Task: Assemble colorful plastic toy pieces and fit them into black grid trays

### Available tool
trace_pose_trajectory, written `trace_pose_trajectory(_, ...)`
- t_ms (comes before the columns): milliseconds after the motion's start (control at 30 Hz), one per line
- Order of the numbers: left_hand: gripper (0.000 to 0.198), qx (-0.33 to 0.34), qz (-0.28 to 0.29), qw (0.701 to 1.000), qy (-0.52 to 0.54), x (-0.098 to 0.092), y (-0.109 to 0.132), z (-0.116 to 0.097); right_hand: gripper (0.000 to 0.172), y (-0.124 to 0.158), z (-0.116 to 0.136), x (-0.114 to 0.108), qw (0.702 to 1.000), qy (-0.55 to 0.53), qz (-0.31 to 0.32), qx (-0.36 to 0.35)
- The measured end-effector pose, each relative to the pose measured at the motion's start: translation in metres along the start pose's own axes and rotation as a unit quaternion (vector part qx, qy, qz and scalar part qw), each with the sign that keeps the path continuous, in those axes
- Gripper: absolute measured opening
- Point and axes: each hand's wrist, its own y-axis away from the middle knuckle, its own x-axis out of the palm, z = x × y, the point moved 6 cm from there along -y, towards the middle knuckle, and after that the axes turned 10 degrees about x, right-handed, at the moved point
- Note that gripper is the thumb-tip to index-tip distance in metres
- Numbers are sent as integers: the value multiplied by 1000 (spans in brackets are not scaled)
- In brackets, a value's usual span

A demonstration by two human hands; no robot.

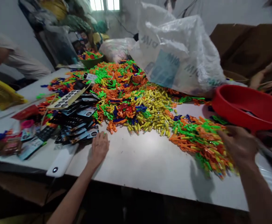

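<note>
My left hand (100, 145) rests on the white table (138, 158) with its fingers bent and drawn together. A tiny green spot shows at its fingertips; I cannot make out what it is. Right beside it lies a stack of black and blue printed packets (78, 119). My right hand (241, 146), slightly blurred, is at the right edge of a heap of orange and green plastic figures (199, 133) with yellow pieces in clear wrapping. Its fingers are partly smeared and hidden, so any grip is unclear. Small yellow pieces (154, 112) form a pile between the hands.
A large mixed heap of plastic figures (117, 81) covers the back. Behind it stands a translucent sack (185, 56). At right is a red basin (250, 105); at left, a white power bank (62, 161) and a yellow basket (2, 93). Another person's sleeve (24, 59) shows at far left.
</note>
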Motion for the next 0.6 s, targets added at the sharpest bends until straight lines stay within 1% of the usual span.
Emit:
trace_pose_trajectory(33, 28, 7, 13, 998, -55, 0, -2, 8, 39, -5, 10, -4, 995, 64, -67, -31)
trace_pose_trajectory(67, 26, 20, 26, 995, -93, 2, -4, 13, 43, -4, 24, -1, 986, 114, -103, -62)
trace_pose_trajectory(100, 25, 37, 33, 992, -117, 5, -6, 13, 45, 0, 38, 10, 983, 131, -93, -86)
trace_pose_trajectory(133, 25, 58, 31, 989, -132, 8, -7, 11, 41, 7, 51, 29, 986, 125, -49, -97)
trace_pose_trajectory(167, 26, 81, 24, 987, -140, 12, -8, 6, 37, 16, 63, 54, 985, 125, 22, -115)
trace_pose_trajectory(200, 26, 106, 12, 984, -142, 16, -7, -1, 33, 26, 72, 81, 977, 136, 103, -126)
trace_pose_trajectory(233, 26, 130, 0, 982, -138, 19, -6, -8, 30, 36, 78, 106, 966, 155, 165, -124)
trace_pose_trajectory(267, 26, 150, -15, 980, -131, 22, -4, -15, 27, 44, 79, 127, 958, 177, 201, -105)
trace_pose_trajectory(300, 26, 163, -31, 979, -119, 24, -1, -21, 26, 50, 78, 142, 954, 189, 216, -81)
trace_pose_trajectory(367, 26, 171, -54, 980, -88, 28, 3, -30, 27, 61, 76, 162, 955, 199, 217, -46)
trace_pose_trajectory(433, 25, 163, -59, 984, -45, 30, 5, -36, 31, 73, 76, 172, 957, 192, 212, -38)
trace_pose_trajectory(500, 23, 136, -60, 989, 27, 29, 4, -41, 38, 89, 78, 181, 957, 175, 226, -44)
trace_pose_trajectory(533, 22, 104, -67, 989, 80, 27, 3, -42, 42, 96, 80, 184, 957, 163, 236, -47)
trace_pose_trajectory(567, 21, 57, -75, 984, 150, 25, 3, -42, 45, 103, 80, 186, 956, 149, 247, -48)
trace_pose_trajectory(600, 20, -7, -83, 968, 236, 24, 3, -40, 45, 109, 81, 188, 956, 133, 258, -46)
